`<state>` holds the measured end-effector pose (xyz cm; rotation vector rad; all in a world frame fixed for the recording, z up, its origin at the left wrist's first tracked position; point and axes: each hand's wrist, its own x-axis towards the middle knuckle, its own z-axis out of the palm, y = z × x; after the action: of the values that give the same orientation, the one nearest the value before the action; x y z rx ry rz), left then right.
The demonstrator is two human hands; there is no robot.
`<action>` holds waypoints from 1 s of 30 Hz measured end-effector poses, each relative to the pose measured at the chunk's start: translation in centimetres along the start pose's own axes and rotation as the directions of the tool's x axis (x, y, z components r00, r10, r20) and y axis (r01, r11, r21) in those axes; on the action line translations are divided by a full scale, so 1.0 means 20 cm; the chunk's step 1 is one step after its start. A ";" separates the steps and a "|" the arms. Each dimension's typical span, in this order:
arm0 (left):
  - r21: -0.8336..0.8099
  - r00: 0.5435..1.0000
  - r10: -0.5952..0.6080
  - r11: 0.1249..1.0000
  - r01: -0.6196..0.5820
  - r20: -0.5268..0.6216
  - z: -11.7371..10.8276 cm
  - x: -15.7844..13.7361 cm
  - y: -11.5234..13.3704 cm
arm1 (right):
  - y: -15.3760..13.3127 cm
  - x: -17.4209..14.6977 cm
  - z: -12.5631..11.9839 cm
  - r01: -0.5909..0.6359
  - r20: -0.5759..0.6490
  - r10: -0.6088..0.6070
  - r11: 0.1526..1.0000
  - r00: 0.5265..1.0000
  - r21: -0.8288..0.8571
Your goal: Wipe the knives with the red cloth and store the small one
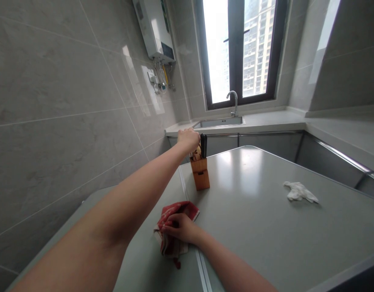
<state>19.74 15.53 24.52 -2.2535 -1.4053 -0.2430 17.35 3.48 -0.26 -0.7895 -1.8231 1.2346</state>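
standing upright, handles (204, 145) up: knife block (200, 175), left hand (188, 139) atop (grip hidden), right hand (183, 228) pinching red cloth (172, 245)

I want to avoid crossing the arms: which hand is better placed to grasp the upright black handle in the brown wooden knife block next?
Probably the left hand: it is at the top of the block, beside the black handle. The right hand is nearer the camera, holding a crumpled red patterned cloth.
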 end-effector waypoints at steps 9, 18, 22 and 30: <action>-0.087 0.987 0.144 0.987 -0.137 0.078 -0.03 0.01 -0.01 | 0.01 0.00 0.00 -0.012 0.009 0.012 1.000 1.000 -0.008; -0.212 0.989 0.099 0.975 -0.073 0.112 -0.02 0.02 0.01 | 0.00 0.00 0.00 -0.005 0.018 0.004 1.000 1.000 0.011; -0.306 0.995 0.074 0.951 -0.050 0.068 -0.03 0.02 -0.01 | 0.01 0.00 0.00 -0.010 0.014 0.010 1.000 1.000 0.015; -0.619 0.987 0.127 0.769 -0.158 -0.095 -0.19 0.03 -0.11 | 0.01 0.00 -0.01 -0.035 0.007 0.035 0.999 0.999 -0.002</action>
<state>18.44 15.04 28.66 -2.8445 -1.2327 -0.8163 17.43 3.69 -0.50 -0.8223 -1.8228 1.2597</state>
